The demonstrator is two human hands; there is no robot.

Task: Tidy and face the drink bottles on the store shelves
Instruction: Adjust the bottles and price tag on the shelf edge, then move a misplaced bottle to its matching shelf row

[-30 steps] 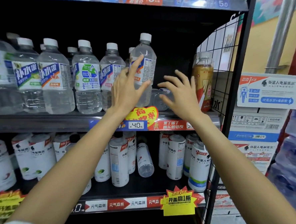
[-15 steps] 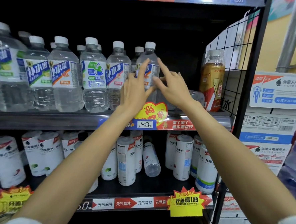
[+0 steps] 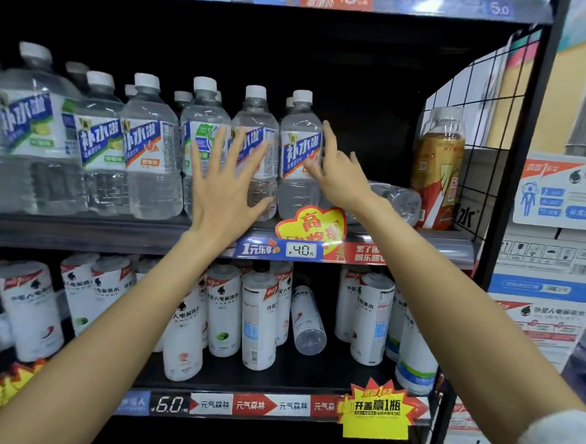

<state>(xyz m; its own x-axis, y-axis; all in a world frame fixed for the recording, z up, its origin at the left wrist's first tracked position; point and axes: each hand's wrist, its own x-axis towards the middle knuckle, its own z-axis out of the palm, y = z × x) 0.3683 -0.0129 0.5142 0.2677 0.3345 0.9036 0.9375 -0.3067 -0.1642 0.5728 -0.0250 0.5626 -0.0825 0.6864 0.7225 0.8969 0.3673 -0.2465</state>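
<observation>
A row of clear water bottles with blue labels and white caps stands along the middle shelf [image 3: 78,229]. The rightmost upright one [image 3: 298,143] faces forward. My right hand [image 3: 339,171] touches its right side with spread fingers, index raised, holding nothing. My left hand [image 3: 225,180] is spread flat in front of the neighbouring bottle [image 3: 256,123], holding nothing. A clear bottle [image 3: 397,200] lies on its side behind my right wrist. A gold drink bottle [image 3: 437,162] stands at the shelf's right end.
The lower shelf holds white-labelled bottles [image 3: 223,306]; one [image 3: 308,320] leans tilted among them. A wire grid panel [image 3: 476,123] closes the shelf's right side. Stacked cartons [image 3: 554,244] stand to the right. Yellow promo tags [image 3: 374,412] hang on the shelf rails.
The lifted bottle now stands on the shelf in the row, label forward. My left hand came off it and moved left, fingers spread; my right hand slid to its right side.
</observation>
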